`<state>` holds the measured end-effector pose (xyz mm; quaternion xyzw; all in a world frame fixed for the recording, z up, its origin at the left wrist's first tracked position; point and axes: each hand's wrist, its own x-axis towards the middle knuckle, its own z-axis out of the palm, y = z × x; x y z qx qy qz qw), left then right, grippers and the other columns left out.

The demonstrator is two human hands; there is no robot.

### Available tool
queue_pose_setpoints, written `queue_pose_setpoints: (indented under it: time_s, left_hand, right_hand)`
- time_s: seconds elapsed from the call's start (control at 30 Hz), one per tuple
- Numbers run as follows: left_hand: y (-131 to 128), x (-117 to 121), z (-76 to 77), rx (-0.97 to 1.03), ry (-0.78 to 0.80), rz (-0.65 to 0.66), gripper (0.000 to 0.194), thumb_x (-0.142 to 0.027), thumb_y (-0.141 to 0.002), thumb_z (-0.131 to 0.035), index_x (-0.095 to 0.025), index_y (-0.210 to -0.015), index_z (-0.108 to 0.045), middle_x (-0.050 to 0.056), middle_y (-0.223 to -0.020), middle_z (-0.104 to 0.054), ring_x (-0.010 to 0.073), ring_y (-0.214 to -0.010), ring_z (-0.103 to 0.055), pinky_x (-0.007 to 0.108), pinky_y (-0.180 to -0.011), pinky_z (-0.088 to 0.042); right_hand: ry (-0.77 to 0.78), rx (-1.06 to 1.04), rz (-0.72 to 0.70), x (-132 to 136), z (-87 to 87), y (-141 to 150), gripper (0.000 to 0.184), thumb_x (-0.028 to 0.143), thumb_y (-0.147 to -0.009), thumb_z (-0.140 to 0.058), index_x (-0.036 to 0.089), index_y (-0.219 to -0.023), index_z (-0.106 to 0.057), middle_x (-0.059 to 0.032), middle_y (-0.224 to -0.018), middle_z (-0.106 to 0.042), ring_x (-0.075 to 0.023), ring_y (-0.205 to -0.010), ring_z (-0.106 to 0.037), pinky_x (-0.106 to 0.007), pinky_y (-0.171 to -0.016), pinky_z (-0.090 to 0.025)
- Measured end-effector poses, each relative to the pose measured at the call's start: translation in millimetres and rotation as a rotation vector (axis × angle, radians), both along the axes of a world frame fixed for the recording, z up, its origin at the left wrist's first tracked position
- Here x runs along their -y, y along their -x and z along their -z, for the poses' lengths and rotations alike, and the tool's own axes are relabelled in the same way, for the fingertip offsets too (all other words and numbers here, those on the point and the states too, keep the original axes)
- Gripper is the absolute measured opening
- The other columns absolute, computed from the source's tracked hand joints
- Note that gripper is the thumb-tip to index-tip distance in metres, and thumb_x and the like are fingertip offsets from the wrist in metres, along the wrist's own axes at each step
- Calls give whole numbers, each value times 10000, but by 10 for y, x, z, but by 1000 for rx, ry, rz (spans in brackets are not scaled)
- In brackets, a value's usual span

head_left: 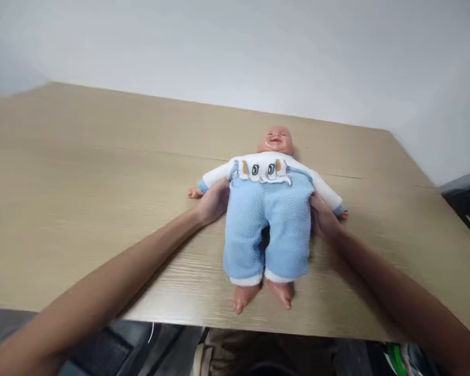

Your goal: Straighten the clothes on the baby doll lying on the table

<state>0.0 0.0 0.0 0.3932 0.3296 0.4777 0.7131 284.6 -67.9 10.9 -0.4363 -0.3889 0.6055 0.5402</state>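
A baby doll (pixel 272 209) lies on its back on the wooden table (pixel 82 198), head away from me and bare feet toward the near edge. It wears a white top with an embroidered face and light blue fleece trousers (pixel 268 230). My left hand (pixel 213 201) grips the trousers' waist on the doll's left-side-in-view hip, fingers curled into the fabric. My right hand (pixel 321 216) holds the waist on the opposite side, fingers tucked under the cloth.
A pale wall (pixel 235 47) rises behind the table's far edge. Dark objects and something green (pixel 395 357) lie below the near edge at the right. A dark surface (pixel 468 203) stands past the table's right edge.
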Motion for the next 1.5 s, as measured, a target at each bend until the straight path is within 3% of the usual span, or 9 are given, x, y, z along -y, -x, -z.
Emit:
queue_pose_setpoints:
  time_s: [0.17, 0.3, 0.43, 0.67, 0.83, 1.0, 1.13, 1.3, 1.5]
  left_hand:
    - [42, -47, -49, -44, -190, 7, 132, -250, -687, -685, -222, -799, -621, 51, -926, -746, 330, -1055, -692, 452, -1029, -571]
    - [189, -123, 6, -172, -371, -7, 129, -270, -732, -686, -208, -845, -669, 44, -882, -657, 253, -886, -589, 361, -820, -510]
    - [292, -144, 21, -213, -544, -31, 142, -313, -774, -731, -203, -838, -668, 35, -864, -592, 208, -805, -505, 328, -718, -435]
    - [302, -96, -85, -209, -458, 101, 266, -407, -840, -812, -212, -866, -633, 6, -781, -556, 174, -686, -478, 310, -637, -385]
    - [271, -30, -236, -333, -563, 120, 429, -571, -913, -879, -199, -872, -669, 4, -797, -576, 158, -704, -489, 296, -656, -380]
    - [179, -40, -218, -376, -564, 8, 509, -697, -958, -827, -213, -946, -670, -1, -831, -597, 154, -729, -487, 288, -685, -400]
    - [130, -61, -147, -451, -568, -47, 577, -774, -960, -777, -208, -958, -666, -2, -869, -604, 160, -775, -497, 292, -734, -430]
    - [116, -48, -114, -449, -599, -127, 575, -789, -988, -726, -222, -949, -637, 7, -872, -611, 181, -796, -526, 308, -736, -451]
    - [116, -103, 24, -453, -698, -362, 545, -775, -1041, -662, -238, -1115, -618, 37, -993, -690, 200, -908, -637, 343, -865, -520]
  right_hand:
    - [-131, 47, 28, -37, 63, -71, 310, 365, -734, -770, 300, -978, -590, -15, -1007, -750, -303, -1171, -710, -439, -1005, -605]
    - [-175, 69, -32, -33, 33, -95, 241, 366, -717, -678, 299, -895, -531, -32, -951, -711, -318, -1129, -699, -469, -1012, -596]
    - [-213, 72, -35, -66, -47, -74, 263, 402, -698, -655, 302, -881, -495, -51, -983, -708, -338, -1105, -685, -492, -994, -578]
    - [-182, 148, -101, -200, -12, -192, 240, 431, -744, -674, 298, -895, -543, -36, -893, -669, -314, -951, -645, -454, -913, -540]
    - [-188, 231, -139, -190, -97, -277, 220, 435, -818, -747, 276, -927, -641, -9, -865, -633, -261, -868, -610, -396, -886, -519]
    - [-168, 303, -71, -264, -86, -228, 348, 554, -853, -817, 281, -976, -640, 9, -900, -642, -219, -838, -597, -343, -833, -512]
    - [-161, 447, -78, -288, -58, -207, 477, 659, -801, -867, 264, -944, -640, 16, -874, -634, -205, -844, -575, -324, -800, -487]
    - [-227, 535, 3, -350, -285, -130, 396, 626, -889, -784, 264, -917, -625, 27, -818, -594, -187, -777, -537, -320, -744, -465]
    - [-423, 710, 76, -712, -652, 238, 270, 509, -954, -747, 261, -1015, -661, -43, -1092, -767, -228, -1000, -688, -385, -958, -558]
